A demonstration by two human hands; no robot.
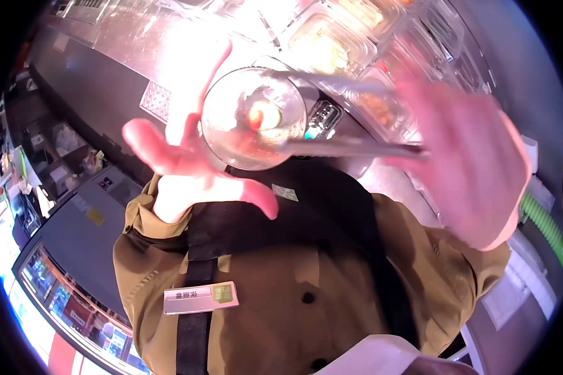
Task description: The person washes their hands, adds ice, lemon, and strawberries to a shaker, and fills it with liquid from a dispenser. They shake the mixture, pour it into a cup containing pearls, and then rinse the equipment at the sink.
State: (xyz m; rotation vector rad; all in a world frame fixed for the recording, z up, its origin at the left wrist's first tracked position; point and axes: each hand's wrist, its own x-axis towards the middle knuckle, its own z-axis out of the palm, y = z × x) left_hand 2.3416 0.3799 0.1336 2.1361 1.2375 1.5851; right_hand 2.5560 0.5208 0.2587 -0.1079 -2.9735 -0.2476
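Note:
A clear round bowl (254, 156) sits in front of my chest, with pale and orange-red food pieces (266, 117) inside. My left hand (191, 169) is open at the bowl's left side, its fingers spread wide and its palm right by the rim. My right hand (472, 156), smeared by motion, is closed on a pair of metal tongs (356, 148). The two arms of the tongs stand apart and reach left over the bowl, their tips overlapping it in this view.
Clear food containers (322, 47) with pale and orange food stand at the back right. A small device with a dark display (324, 119) is just right of the bowl. The steel counter (122, 28) extends to the back left. A green ribbed hose-like thing (544, 228) lies far right.

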